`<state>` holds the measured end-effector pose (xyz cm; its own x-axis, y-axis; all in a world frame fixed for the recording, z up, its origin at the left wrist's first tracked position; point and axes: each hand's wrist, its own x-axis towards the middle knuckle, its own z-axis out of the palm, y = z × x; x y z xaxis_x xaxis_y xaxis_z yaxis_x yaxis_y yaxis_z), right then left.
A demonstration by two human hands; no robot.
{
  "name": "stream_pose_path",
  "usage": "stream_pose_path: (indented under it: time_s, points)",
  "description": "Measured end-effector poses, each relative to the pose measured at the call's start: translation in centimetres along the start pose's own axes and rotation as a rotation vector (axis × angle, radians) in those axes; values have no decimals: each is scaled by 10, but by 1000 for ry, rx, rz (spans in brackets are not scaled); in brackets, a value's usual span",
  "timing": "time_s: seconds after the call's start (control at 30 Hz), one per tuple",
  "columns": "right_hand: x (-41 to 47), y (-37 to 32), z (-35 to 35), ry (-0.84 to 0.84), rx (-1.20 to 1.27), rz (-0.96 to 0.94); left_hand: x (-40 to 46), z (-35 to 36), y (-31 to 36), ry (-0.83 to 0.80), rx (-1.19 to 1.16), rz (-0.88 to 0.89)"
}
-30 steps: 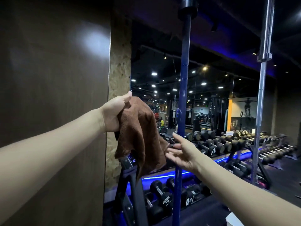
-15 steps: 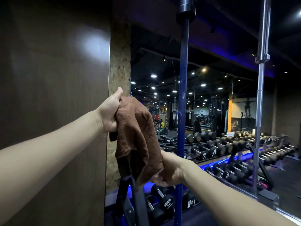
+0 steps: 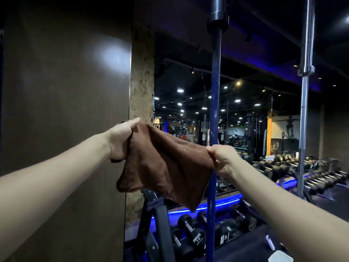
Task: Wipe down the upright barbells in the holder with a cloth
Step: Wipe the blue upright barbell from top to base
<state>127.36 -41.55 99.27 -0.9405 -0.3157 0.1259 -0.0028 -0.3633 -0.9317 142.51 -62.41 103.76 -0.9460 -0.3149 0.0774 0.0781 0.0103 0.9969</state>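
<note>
A brown cloth (image 3: 162, 163) hangs spread between my two hands at chest height. My left hand (image 3: 120, 140) grips its upper left corner. My right hand (image 3: 222, 159) pinches its right corner, just in front of a blue upright barbell (image 3: 214, 103) with a dark sleeve at its top. A second, silver upright barbell (image 3: 304, 114) stands further right, apart from both hands. The holder at the bars' feet is out of view.
A brown wall panel (image 3: 64, 110) fills the left side. A black rack frame (image 3: 160, 224) stands below the cloth. Dumbbells (image 3: 196, 235) lie on low racks with blue lighting, and more dumbbells (image 3: 279, 167) line the right. A mirror wall lies behind.
My right hand reached for the hanging cloth, took its lower corner and pulled it up and to the right, so the bunched cloth now spreads open between both hands.
</note>
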Motion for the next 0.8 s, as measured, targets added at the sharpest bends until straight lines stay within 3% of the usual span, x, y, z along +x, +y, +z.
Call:
stream_pose_path:
  time_s: [0.07, 0.17, 0.23, 0.33, 0.43, 0.53, 0.6, 0.73, 0.8]
  points:
    - [2, -16, -4, 53, -178, -118, 3, -5, -2, 42, 44, -11]
    - [-6, -38, -12, 115, -649, -245, 7, -7, -6, 166, 97, -30]
    - [-15, -49, -16, 12, -804, -195, 8, -7, -8, 219, 142, -66]
    - [-30, -60, -22, -257, -788, -84, 6, -7, -13, 246, 180, -168]
    - [-42, -64, -30, -405, -983, -129, 3, -11, -17, 317, 284, -193]
    - [-46, -65, -37, -385, -1159, -198, 3, -16, -20, 492, 529, -40]
    - [-51, -65, -38, -346, -1209, -209, 2, -13, -21, 529, 552, 89]
    - [-59, -70, -40, -282, -1287, -251, 0, 5, -24, 386, 284, 279]
    - [-63, -73, -39, -252, -1305, -278, 4, 10, -25, 336, 285, 303]
